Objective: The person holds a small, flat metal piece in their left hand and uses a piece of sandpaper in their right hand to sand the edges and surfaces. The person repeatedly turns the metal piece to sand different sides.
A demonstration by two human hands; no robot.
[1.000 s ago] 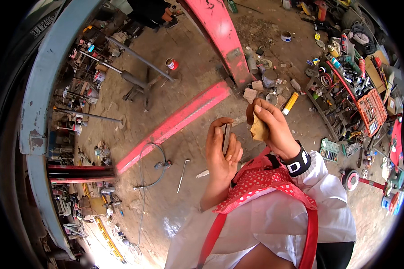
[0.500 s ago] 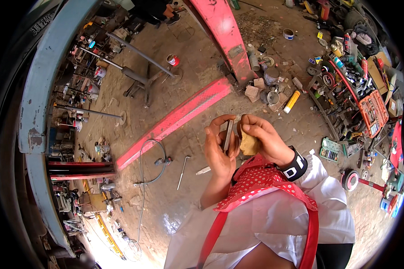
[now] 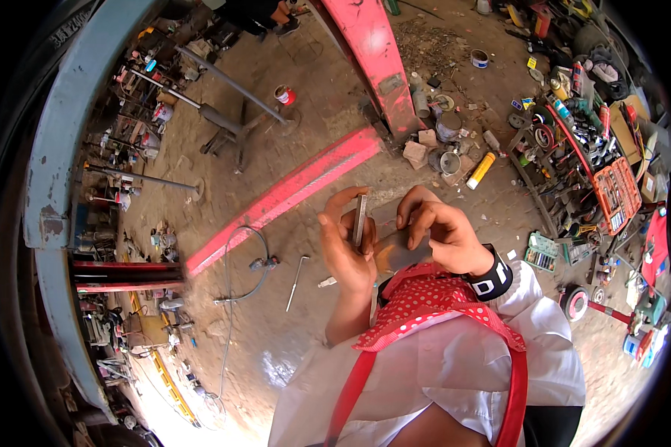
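Observation:
My left hand [image 3: 347, 249] holds a thin grey metal strip [image 3: 360, 220] upright between thumb and fingers. My right hand [image 3: 440, 235] sits close beside it, fingers curled over a worn grey-brown sheet [image 3: 395, 253], like sandpaper, pressed against the strip's lower part. Both hands are raised in front of my chest, above a red dotted cloth [image 3: 432, 305] and white shirt. A black wristband [image 3: 492, 272] circles my right wrist.
Below lies a dirt workshop floor with a red steel beam [image 3: 283, 197], a red post [image 3: 369, 59], a blue frame [image 3: 56, 164] at left. A tool rack [image 3: 596, 160], yellow tube [image 3: 481, 170], cans, an angle wrench [image 3: 297, 281] and a cable [image 3: 238, 268] are scattered around.
My right hand came down from above the strip with the sheet and closed in against my left hand; both hands now sit lower and closer together.

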